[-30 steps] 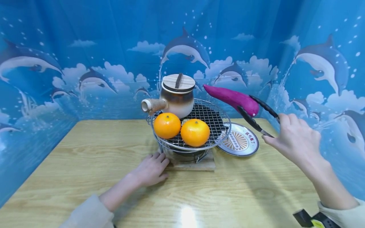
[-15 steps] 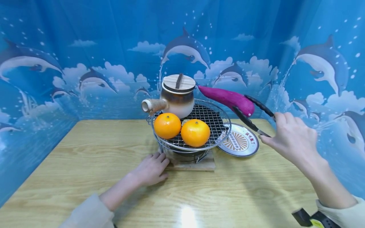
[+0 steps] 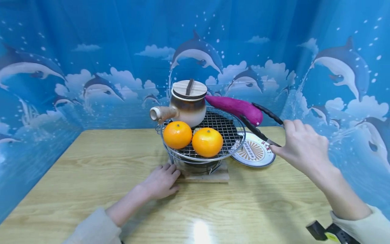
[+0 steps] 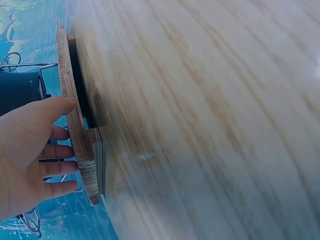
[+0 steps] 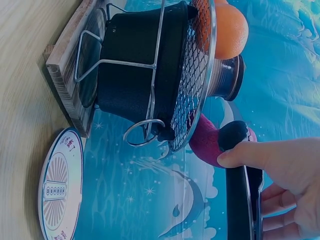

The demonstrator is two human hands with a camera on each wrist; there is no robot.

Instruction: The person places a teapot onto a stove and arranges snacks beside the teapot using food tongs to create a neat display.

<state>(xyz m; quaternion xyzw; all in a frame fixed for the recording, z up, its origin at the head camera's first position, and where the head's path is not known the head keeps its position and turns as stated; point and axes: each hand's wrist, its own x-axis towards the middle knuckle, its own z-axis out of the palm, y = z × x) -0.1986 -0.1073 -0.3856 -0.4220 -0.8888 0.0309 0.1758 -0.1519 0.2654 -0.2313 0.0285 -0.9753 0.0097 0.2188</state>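
Observation:
My right hand [image 3: 304,145] grips black-tipped tongs [image 3: 255,129], whose arms hold the thick end of a long purple vegetable [image 3: 234,106]. The vegetable's thin end points left, over the back right of the round wire rack [image 3: 223,123] and near the pot. Whether it touches the rack is unclear. Two oranges [image 3: 177,135] sit side by side at the rack's front. Beneath the rack is a black stove [image 5: 135,65] in a wire frame on a wooden board [image 3: 210,178]. My left hand [image 3: 161,181] rests at the board's left end, fingers fairly straight against its edge in the left wrist view.
A side-handled clay pot [image 3: 189,113] with a wooden lid stands at the rack's back left. Right of the stove lies a white patterned plate [image 3: 253,150], partly under the rack's rim. A blue dolphin curtain [image 3: 122,34] encloses the wooden table [image 3: 100,162].
My right hand has carried the tongs and the purple vegetable leftward and slightly down, bringing its thin end next to the pot. The left hand has stayed at the board.

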